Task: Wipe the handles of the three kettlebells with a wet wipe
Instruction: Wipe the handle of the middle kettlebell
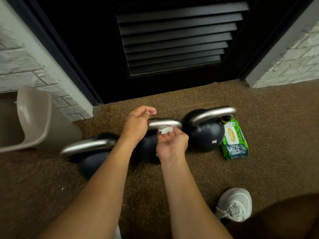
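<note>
bare forearms reach from the lower edge toward the middle dark round kettlebell [148, 149] on the brown speckled floor [276, 135]. right hand [172, 142], palm up, pinches a crumpled white wet wipe [164, 130] in its fingers against the underside of the steel handle [164, 123], whose long axis runs left to right. left hand [138, 125] hovers over the handle's left end, fingers loosely curled, holding nothing. green wipes pack [235, 140] lies far right.

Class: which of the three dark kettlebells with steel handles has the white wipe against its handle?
The middle dark kettlebell: the right hand presses the white wet wipe under its steel handle.
</note>
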The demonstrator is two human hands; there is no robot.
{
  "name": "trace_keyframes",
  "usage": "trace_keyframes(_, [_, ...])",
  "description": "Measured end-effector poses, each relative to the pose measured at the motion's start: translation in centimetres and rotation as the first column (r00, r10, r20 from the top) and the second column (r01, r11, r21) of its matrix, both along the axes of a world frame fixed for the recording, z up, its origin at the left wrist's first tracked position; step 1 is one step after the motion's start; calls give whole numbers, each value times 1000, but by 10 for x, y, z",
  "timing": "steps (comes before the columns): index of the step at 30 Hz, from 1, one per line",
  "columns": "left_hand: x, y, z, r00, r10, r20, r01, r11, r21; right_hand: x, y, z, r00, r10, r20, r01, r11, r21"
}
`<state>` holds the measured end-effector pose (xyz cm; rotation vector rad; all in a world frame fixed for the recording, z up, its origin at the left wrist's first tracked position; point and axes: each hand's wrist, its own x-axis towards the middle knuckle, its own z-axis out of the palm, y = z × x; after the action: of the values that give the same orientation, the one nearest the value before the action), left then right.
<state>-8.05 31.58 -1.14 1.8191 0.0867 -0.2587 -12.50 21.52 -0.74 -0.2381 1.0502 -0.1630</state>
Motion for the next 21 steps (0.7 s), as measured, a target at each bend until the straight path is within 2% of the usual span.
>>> trace_keyframes(3, [-2,3,0,1000,23,-4,-24,999,-23,-11,18,-3,983,117,141,-117,993,-7])
trace_keyframes(8, [-8,18,-3,998,59,-19,-59,998,-32,-18,55,-24,909,330,255,-297,941,-160])
trace_keyframes(12, [-11,29,-6,995,95,-34,-96,995,-16,-19,52,-24,836,532,131,-458,810,-366])
trace_keyframes(14, [-11,31,-7,994,105,-43,-106,994,-19,-18,45,-22,816,568,110,-497,785,-370])
trace_keyframes(16, [-10,33,-8,992,117,-44,-118,993,-23,-15,36,-21,838,518,173,-464,842,-275])
trace_keyframes(18, [-10,33,-8,992,118,-51,-120,992,-32,-9,22,-22,896,367,250,-349,930,-112])
trace_keyframes(21, [-9,32,-8,992,114,-63,-116,993,-36,-3,-4,-24,944,121,307,-149,986,70])
